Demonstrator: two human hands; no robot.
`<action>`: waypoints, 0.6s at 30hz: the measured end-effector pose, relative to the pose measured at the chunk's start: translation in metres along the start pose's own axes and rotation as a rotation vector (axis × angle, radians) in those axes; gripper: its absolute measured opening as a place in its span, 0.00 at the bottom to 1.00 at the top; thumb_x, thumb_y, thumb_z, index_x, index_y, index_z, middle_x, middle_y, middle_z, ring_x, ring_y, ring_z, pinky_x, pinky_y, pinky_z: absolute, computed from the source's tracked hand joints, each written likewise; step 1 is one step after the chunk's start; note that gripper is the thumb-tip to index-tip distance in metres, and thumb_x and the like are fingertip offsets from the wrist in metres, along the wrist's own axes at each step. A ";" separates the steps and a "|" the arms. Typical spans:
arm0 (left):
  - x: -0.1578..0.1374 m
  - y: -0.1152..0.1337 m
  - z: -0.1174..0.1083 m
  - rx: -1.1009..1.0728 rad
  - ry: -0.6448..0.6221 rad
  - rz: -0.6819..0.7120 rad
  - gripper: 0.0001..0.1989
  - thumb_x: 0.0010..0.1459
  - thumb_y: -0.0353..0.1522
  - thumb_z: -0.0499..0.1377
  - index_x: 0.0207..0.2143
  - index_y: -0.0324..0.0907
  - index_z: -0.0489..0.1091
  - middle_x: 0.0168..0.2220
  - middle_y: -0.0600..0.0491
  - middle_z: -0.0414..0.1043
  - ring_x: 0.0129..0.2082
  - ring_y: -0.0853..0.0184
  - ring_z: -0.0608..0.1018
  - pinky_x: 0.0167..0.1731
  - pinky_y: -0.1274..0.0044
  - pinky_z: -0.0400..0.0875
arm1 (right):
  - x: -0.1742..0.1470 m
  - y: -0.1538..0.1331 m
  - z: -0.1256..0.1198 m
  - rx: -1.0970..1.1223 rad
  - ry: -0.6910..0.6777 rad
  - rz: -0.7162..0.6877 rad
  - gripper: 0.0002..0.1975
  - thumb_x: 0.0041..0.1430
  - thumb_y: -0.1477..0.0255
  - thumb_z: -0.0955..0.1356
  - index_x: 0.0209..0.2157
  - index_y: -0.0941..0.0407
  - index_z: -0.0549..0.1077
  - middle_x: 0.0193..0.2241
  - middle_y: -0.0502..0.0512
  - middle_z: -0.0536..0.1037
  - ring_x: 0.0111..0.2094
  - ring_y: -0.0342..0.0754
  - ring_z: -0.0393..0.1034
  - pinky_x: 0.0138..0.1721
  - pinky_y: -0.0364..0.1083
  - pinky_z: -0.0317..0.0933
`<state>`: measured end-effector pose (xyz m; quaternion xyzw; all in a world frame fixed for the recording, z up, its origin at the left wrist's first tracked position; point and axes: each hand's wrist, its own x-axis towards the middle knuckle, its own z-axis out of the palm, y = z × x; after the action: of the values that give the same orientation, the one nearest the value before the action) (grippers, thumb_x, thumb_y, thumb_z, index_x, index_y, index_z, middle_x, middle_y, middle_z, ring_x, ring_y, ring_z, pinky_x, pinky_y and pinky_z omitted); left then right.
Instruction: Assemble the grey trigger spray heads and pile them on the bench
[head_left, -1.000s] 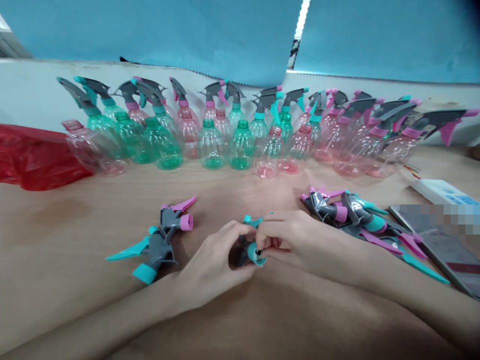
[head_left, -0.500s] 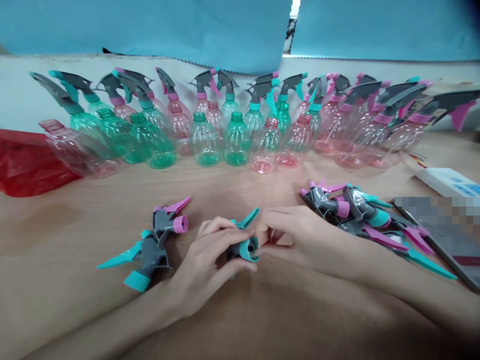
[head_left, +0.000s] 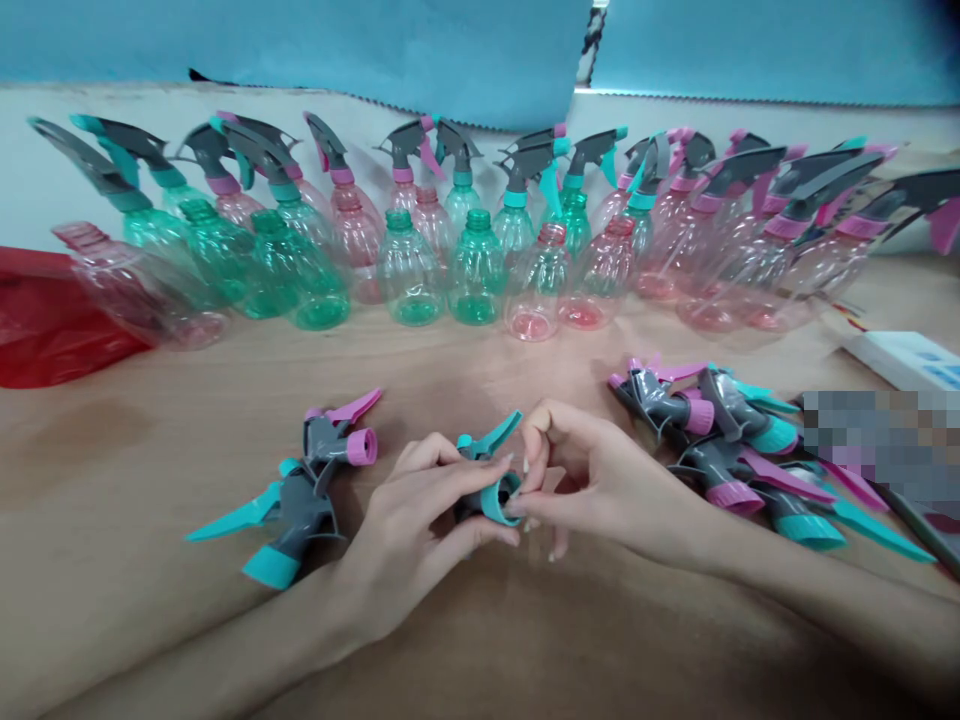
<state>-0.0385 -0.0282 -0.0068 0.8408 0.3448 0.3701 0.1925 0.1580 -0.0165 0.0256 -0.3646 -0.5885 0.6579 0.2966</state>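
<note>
My left hand point(head_left: 420, 520) is wrapped round a spray trigger head point(head_left: 493, 497), grey with a teal collar and a teal lever. Its open collar faces right. At the collar's mouth, the thumb and forefinger of my right hand point(head_left: 577, 475) pinch together; whatever is between them is too small and blurred to name. The other right fingers are loosely bent. Left of my hands lie a grey and pink trigger head point(head_left: 330, 440) and a grey and teal trigger head point(head_left: 300, 515). Beyond my right wrist is a pile of pink and teal trigger heads point(head_left: 724, 470).
Clear green bottles point(head_left: 475, 280) and pink bottles point(head_left: 538, 290) stand in rows along the back, several of them capped with trigger heads. A red plastic bag point(head_left: 60, 320) lies far left. At right are a white box point(head_left: 904, 355) and a dark flat object point(head_left: 919, 525), partly blurred out.
My right hand has turned slightly, and its lower fingers now show beneath the pinch at the collar. The left hand keeps its hold. The view has shifted a little.
</note>
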 end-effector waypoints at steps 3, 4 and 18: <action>0.002 0.001 -0.002 0.015 -0.022 -0.008 0.14 0.56 0.35 0.61 0.46 0.44 0.70 0.29 0.54 0.73 0.31 0.67 0.69 0.31 0.76 0.68 | -0.002 0.001 0.004 0.050 0.017 0.014 0.14 0.49 0.81 0.68 0.29 0.54 0.58 0.25 0.42 0.67 0.25 0.41 0.71 0.20 0.40 0.69; 0.002 0.001 -0.002 0.020 -0.027 -0.013 0.14 0.55 0.35 0.62 0.45 0.43 0.71 0.29 0.54 0.73 0.31 0.67 0.69 0.31 0.76 0.67 | -0.003 0.002 0.005 0.042 0.025 0.004 0.13 0.49 0.82 0.68 0.29 0.54 0.58 0.25 0.42 0.67 0.25 0.41 0.71 0.21 0.40 0.69; 0.004 0.004 -0.003 0.135 0.016 -0.046 0.11 0.57 0.33 0.60 0.43 0.44 0.71 0.31 0.53 0.72 0.32 0.66 0.71 0.34 0.73 0.67 | -0.011 0.005 0.015 -0.476 0.222 -0.254 0.12 0.45 0.85 0.65 0.28 0.55 0.60 0.25 0.42 0.65 0.19 0.33 0.59 0.16 0.34 0.52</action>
<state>-0.0371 -0.0283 -0.0005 0.8409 0.3895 0.3482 0.1412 0.1518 -0.0341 0.0228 -0.4170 -0.7313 0.4149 0.3451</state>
